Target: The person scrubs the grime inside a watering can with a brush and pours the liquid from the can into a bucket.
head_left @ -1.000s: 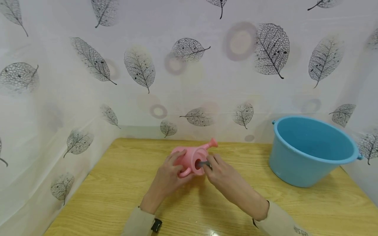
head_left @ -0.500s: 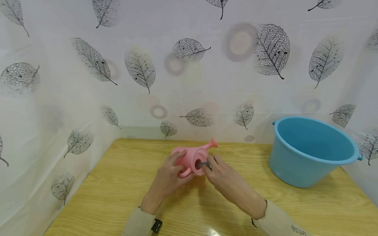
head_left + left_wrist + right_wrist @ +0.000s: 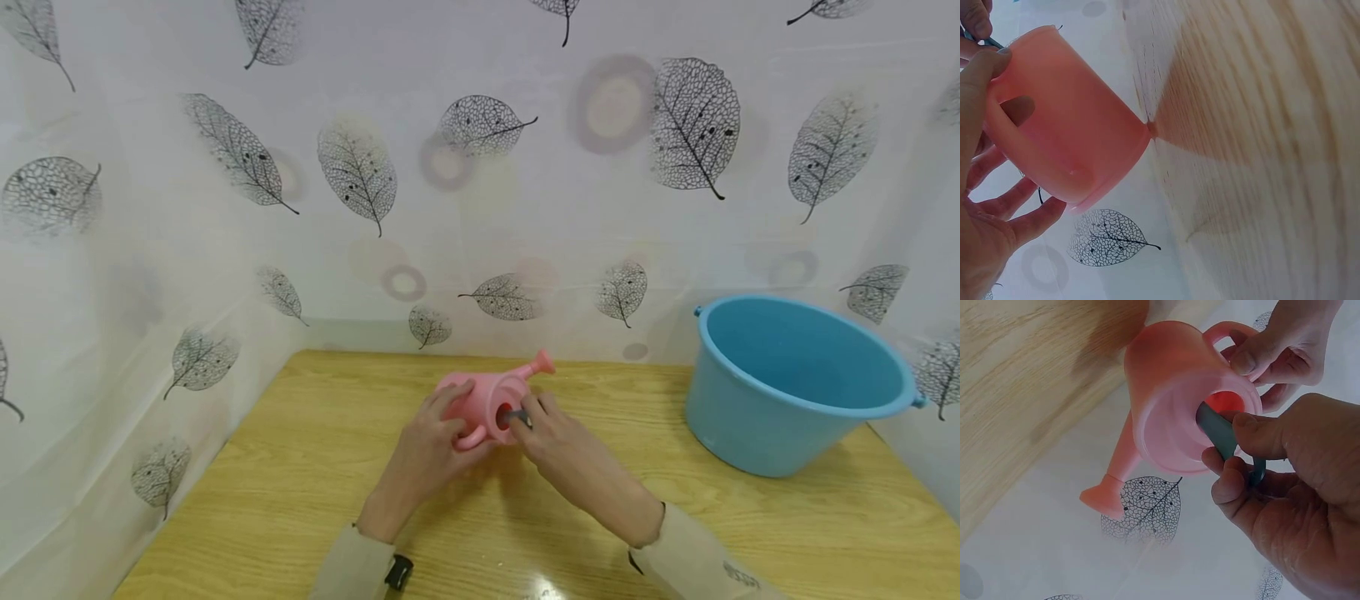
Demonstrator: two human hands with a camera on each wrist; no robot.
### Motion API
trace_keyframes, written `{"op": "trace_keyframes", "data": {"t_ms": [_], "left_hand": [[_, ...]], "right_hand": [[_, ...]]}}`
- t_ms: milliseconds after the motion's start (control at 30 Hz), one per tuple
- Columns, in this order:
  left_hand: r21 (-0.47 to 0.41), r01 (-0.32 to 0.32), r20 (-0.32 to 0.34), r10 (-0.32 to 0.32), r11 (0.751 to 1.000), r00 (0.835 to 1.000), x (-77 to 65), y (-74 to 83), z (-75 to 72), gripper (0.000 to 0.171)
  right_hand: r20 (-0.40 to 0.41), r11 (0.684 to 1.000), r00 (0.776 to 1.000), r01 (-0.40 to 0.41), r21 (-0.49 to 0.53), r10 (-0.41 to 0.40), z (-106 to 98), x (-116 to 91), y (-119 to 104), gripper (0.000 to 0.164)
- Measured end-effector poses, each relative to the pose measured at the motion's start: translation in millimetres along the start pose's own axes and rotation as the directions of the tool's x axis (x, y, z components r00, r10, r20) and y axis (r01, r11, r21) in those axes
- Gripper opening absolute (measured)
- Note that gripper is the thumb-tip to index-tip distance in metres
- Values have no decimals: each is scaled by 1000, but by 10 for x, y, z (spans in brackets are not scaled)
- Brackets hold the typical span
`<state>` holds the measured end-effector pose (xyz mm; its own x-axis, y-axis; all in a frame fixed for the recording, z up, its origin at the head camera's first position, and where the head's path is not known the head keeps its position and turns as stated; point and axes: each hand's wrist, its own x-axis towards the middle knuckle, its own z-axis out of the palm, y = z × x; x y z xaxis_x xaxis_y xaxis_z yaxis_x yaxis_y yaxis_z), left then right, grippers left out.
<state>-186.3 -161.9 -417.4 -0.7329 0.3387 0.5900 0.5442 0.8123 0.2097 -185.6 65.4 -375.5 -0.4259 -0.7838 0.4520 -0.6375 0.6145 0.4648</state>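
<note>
A pink watering can (image 3: 472, 404) is tilted over the table, its open mouth turned toward the right hand and its spout pointing away to the back right. My left hand (image 3: 425, 446) grips the can around its body and handle, with the thumb near the rim in the left wrist view. My right hand (image 3: 562, 446) pinches a dark grey-green tool (image 3: 1217, 430) with a curved, loop-like end. The tool's far end reaches into the can's mouth; its tip is hidden inside, and its exact kind cannot be told.
A large blue bucket (image 3: 795, 433) stands upright at the right of the wooden table (image 3: 300, 467). White curtain (image 3: 420, 50) with leaf prints closes off the back and both sides. A black band (image 3: 399, 573) shows at the left sleeve.
My right hand and forearm have shifted slightly left, toward the can, with the tool still at its mouth. The left hand and the can have hardly moved.
</note>
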Motion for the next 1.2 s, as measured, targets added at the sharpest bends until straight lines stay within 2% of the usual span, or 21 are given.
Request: {"op": "trace_keyframes", "data": {"t_ms": [200, 300, 400, 500, 600, 667, 933, 1100, 1200], "left_hand": [[-4, -15, -14, 15, 1000, 1000, 7, 2, 6, 38], [-7, -11, -8, 11, 1000, 1000, 8, 7, 6, 38], [-9, -6, -4, 6, 1000, 1000, 9, 12, 3, 39], [-9, -6, 0, 6, 1000, 1000, 5, 15, -1, 38], [-8, -8, -1, 8, 1000, 1000, 2, 15, -1, 38], [-5, -13, -5, 13, 1000, 1000, 0, 13, 1, 37], [1, -6, -2, 6, 1000, 1000, -21, 2, 6, 39], [-9, 4, -3, -4, 1000, 1000, -18, 10, -5, 40], [-14, 1, -10, -1, 1000, 1000, -11, 11, -7, 40]], "right_hand": [[-15, 1000, 1000, -10, 2, 10, 77, 13, -27, 38], [-42, 999, 999, -21, 37, 23, 115, 14, -41, 40], [-67, 993, 997, -31, 117, 39, 135, 12, -45, 41], [-55, 958, 995, -60, 279, 79, 138, 13, -33, 43], [-11, 893, 992, -106, 438, 123, 116, 17, -8, 44], [18, 858, 990, -130, 497, 139, 97, 17, 12, 42], [53, 794, 989, -140, 592, 134, 14, -22, 99, 37], [126, 751, 982, -190, 632, 143, -64, -43, 173, 34], [126, 727, 978, -208, 654, 166, -109, -51, 225, 32]]}}
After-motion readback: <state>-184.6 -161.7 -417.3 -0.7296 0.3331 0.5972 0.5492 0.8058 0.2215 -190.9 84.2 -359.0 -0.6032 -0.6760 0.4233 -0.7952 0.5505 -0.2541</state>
